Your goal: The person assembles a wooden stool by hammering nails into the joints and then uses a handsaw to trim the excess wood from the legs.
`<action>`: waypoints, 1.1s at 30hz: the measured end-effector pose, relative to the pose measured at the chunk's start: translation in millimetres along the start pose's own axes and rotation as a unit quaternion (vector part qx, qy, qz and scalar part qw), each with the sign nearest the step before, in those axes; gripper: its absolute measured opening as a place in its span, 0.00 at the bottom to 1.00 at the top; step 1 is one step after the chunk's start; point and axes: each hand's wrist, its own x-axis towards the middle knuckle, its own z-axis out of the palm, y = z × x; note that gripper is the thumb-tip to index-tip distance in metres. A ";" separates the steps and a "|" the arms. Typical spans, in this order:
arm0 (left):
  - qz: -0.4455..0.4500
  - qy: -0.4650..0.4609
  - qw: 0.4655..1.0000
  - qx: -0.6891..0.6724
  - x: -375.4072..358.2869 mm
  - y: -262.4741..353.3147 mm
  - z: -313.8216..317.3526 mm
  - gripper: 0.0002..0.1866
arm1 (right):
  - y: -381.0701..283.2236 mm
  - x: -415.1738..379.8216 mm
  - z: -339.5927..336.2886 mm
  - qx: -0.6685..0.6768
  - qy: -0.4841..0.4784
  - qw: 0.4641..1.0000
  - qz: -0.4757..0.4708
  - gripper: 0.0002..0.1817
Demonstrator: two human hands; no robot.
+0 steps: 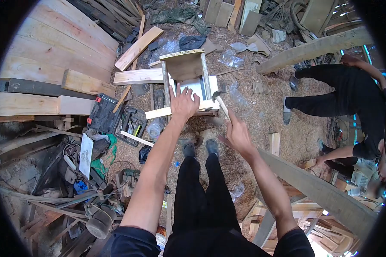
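Note:
A small wooden frame like a stool or box stands in front of my feet, with a pale wood strip lying across its near edge. Spread over that strip and the frame's near side, my left hand presses down with its fingers apart. In my right hand is a hammer, gripped by its pale handle. The dark hammer head touches or hovers close to the strip's right end; which one I cannot tell. Any nail there is too small to make out.
An open black tool case lies left of the frame. Planks fill the upper left. A thick beam slants at the lower right. Another person bends over at the right, a hand near a wood piece.

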 end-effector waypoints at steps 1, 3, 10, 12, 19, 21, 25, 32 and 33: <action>-0.006 -0.009 1.000 -0.004 -1.7 0.3 -0.4 0.27 | -6.5 -4.7 -3.5 0.019 0.022 0.999 -0.021 0.24; -0.012 -0.016 1.000 -0.008 0.0 1.1 -1.4 0.27 | -8.9 -6.0 -3.7 0.037 0.046 0.997 -0.043 0.24; -0.004 0.008 1.000 -0.014 2.7 0.2 -0.6 0.26 | 15.4 0.9 10.4 -0.041 0.050 0.997 -0.050 0.25; -0.006 -0.008 1.000 -0.009 -2.7 1.5 0.7 0.26 | 12.2 -6.4 9.1 -0.036 0.070 0.994 -0.072 0.25; -0.011 -0.006 1.000 -0.012 -2.1 1.9 0.6 0.27 | 12.8 -6.9 11.3 -0.033 0.028 0.998 -0.042 0.26; -0.015 0.003 1.000 -0.012 -0.2 -0.2 2.3 0.27 | 7.1 -7.6 5.5 -0.035 0.011 0.999 -0.036 0.25; -0.016 -0.007 1.000 -0.009 -2.6 1.0 -0.2 0.28 | 4.4 -10.6 9.4 0.051 0.156 0.974 -0.157 0.24; -0.014 -0.034 0.999 0.004 -0.9 0.8 -1.0 0.28 | 12.4 -13.5 7.5 0.027 0.097 0.987 -0.129 0.24; -0.020 -0.037 0.999 0.004 -0.7 1.1 -0.3 0.29 | 9.3 -12.4 7.1 0.027 0.096 0.987 -0.128 0.24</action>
